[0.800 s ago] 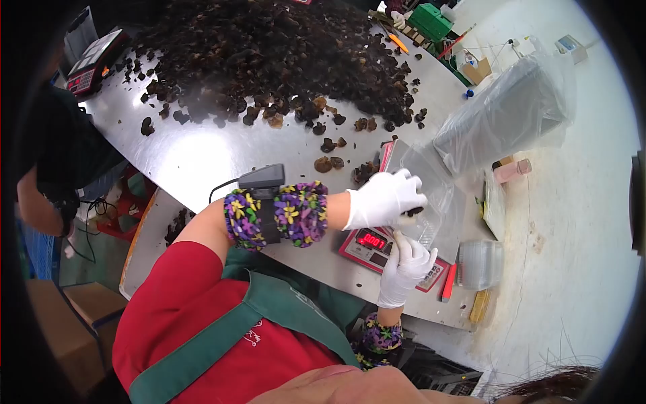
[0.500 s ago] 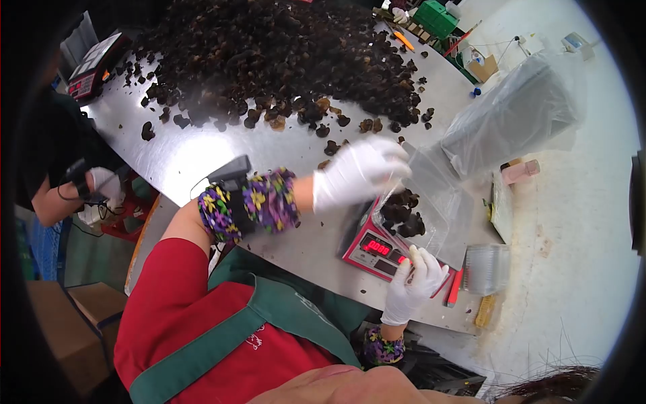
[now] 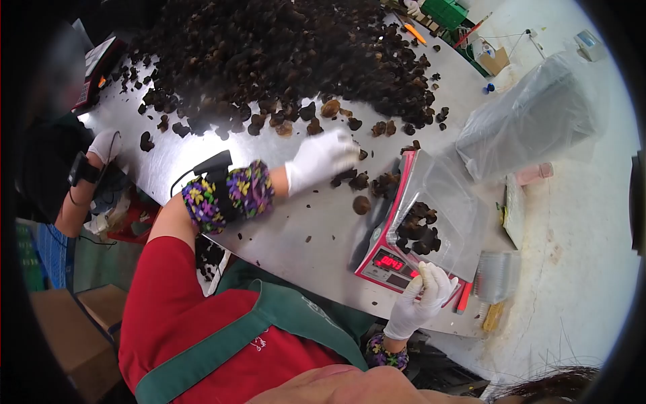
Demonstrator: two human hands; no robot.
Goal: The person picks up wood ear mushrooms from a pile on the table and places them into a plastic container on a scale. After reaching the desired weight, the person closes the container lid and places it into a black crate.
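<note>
My right hand (image 3: 422,299), white-gloved, has thumb and fingers pinched on the near edge of a clear plastic bag (image 3: 454,202) at the front of a red digital scale (image 3: 381,259). The bag lies over the scale with a few dark wood ear mushrooms (image 3: 418,229) at it, and red digits glow on the display. To the left, my gloved left hand (image 3: 323,160) is over the metal table, its fingers smeared by motion. Loose wood ear pieces (image 3: 360,180) lie right by its fingertips and along the scale's left side.
A large heap of wood ears (image 3: 269,54) covers the far table (image 3: 289,229). Stacked clear bags (image 3: 525,114), plastic containers (image 3: 496,275) and an orange-handled tool (image 3: 415,34) are at the right. On the left stands another person (image 3: 101,151), gloved, near a second scale (image 3: 94,71).
My left hand has moved left, away from the scale and bag. Several loose wood ears now show left of the scale. The display reading has dropped. My right hand stays at the bag's edge.
</note>
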